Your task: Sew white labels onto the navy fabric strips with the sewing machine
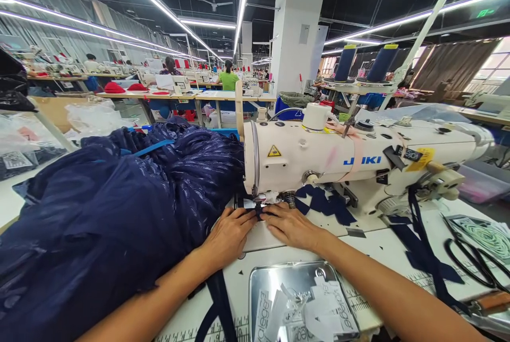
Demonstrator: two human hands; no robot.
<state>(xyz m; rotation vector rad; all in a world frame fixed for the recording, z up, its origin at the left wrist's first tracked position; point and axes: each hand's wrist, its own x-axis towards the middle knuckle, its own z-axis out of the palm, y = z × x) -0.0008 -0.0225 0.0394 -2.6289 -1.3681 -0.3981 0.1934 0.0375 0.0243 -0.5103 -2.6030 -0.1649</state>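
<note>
Both hands meet at the needle area of a white JUKI sewing machine (303,153). My left hand (233,230) has its fingertips on a small dark navy fabric piece (260,213) just left of the presser foot. From the right, the bent fingers of my right hand (290,227) pinch the same piece. The fingers partly hide the fabric. A large heap of navy garments (119,204) with shiny lace-like edging lies left of the machine, close against my left forearm. A navy strap (217,305) hangs down below my left wrist.
A metal tray (255,273) of printed labels (326,305) lies between my forearms. Navy scraps (322,204) rest under the machine arm. To the right are black-handled scissors (474,262) and pale green cord (486,236). Navy thread cones (345,64) stand behind; a person in green (228,79) sits further back.
</note>
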